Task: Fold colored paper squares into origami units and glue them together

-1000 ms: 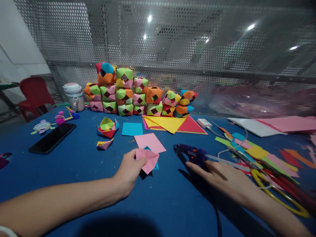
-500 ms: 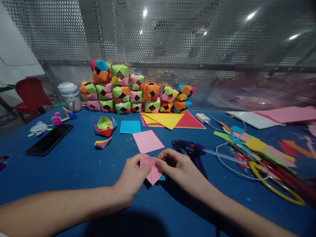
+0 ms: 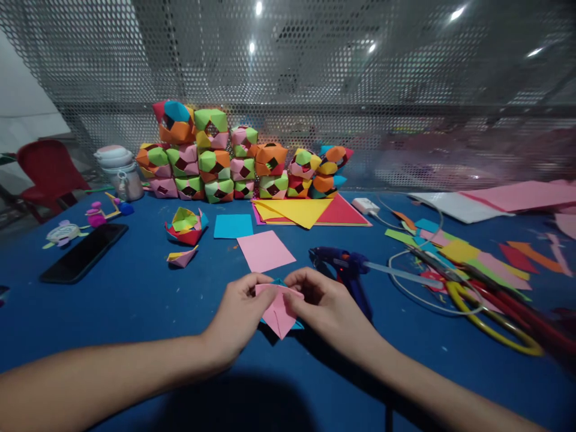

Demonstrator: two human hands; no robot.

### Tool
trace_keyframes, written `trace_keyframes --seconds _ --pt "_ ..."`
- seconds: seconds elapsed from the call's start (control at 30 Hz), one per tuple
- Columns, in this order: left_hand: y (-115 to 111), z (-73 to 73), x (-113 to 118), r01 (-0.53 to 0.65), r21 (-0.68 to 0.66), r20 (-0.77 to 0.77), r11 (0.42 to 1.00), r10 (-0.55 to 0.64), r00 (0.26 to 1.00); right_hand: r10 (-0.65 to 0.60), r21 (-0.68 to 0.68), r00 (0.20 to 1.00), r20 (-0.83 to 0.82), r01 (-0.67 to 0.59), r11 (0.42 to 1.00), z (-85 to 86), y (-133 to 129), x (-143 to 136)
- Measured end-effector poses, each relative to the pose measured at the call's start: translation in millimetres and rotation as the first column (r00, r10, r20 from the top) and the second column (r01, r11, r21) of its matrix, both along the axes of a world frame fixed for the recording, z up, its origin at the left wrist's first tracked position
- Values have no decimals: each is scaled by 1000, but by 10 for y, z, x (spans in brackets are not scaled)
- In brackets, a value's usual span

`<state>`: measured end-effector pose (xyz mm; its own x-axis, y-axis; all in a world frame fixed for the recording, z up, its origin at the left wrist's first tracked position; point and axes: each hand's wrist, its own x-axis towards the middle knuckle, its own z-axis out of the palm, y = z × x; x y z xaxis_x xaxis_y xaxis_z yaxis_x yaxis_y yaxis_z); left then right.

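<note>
Low over the table, a folded pink and blue paper piece is pinched between both hands, its pink face toward me and blue showing at the top and lower edges. My left hand grips its left side, thumb in front. On the right side, my right hand closes thumb and fingers on the edge; some fingertips are hidden behind the paper. Just beyond the hands lies a flat pink paper square, with a blue square behind it. A dark blue glue gun rests beside my right hand.
Stacked folded-paper shapes line the back before a perforated metal screen. Coloured sheets lie near them. Paper strips, yellow-handled scissors and a white cable occupy the right. A phone and paper bowl shape sit left.
The folded paper has turned slightly and more blue shows at its top and lower edges. Both hands still pinch it, and the whole view has shifted a little.
</note>
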<state>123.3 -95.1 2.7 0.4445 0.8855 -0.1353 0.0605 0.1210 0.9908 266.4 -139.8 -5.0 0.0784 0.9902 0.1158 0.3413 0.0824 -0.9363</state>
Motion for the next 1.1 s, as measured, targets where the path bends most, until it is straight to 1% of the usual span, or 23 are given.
trace_keyframes --seconds 0.1,0.23,0.33,0.5,0.63,0.77,0.87,0.97,1.1 --pt "0 -4 -1 10 -24 18 1000 -9 1000 4 19 1000 -29 -4 1000 1 -18 2" --pt "8 -15 -9 33 -15 47 999 -32 998 9 78 998 56 -14 997 48 -45 6" --pt "13 -25 -13 50 -28 75 998 -48 996 -4 146 993 118 -13 989 59 -56 9" --pt "14 -37 -8 66 -64 100 996 -59 993 -38 274 978 208 -21 961 -13 -54 22" --pt "19 -38 -10 63 -40 84 997 -59 995 -41 326 971 235 -39 944 -57 -52 33" --pt "29 -28 -14 67 13 23 998 -67 997 -27 341 969 244 -60 938 -62 -67 29" --pt "26 -16 -15 68 52 -36 996 -66 997 -24 303 970 241 -52 952 -46 -82 20" --pt "9 -6 -18 87 79 -65 993 -82 995 -45 258 972 232 -17 966 -19 -80 9" --pt "-5 -9 -29 113 134 -109 984 -99 989 -56 261 964 261 -15 965 0 -63 3"
